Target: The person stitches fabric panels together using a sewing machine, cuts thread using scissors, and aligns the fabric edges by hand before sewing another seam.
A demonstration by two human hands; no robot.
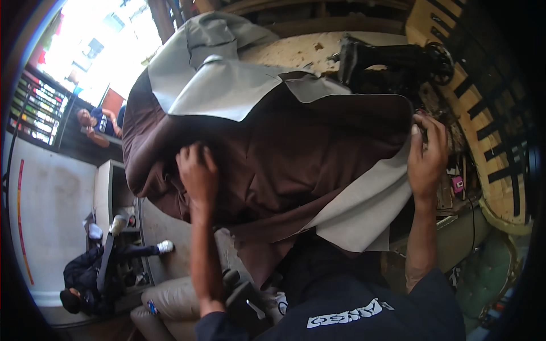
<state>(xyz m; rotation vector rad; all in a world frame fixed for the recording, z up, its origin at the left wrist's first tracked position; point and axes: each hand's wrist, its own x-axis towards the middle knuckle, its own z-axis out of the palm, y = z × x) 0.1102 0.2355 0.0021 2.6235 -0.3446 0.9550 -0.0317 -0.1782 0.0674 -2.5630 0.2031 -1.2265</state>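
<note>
A large brown sheet of upholstery material [267,153] with pale grey backing lies spread and wrinkled before me, grey flaps [222,91] folded over its top. My left hand [196,173] rests on the brown material at the left, fingers bent and slightly apart, tips against its folds. My right hand [426,153] grips the material's right edge, with thumb and fingers closed on it. Just beyond the material, at the upper right, stands a black sewing machine [392,65] on a worn worktable [287,51].
A slatted wooden frame with black straps [483,113] stands at right, a green tufted chair [495,267] below it. A person [102,125] is at upper left; another in dark clothes [91,273] is at lower left, near grey cushioned seating [170,307] and a white cabinet [102,187].
</note>
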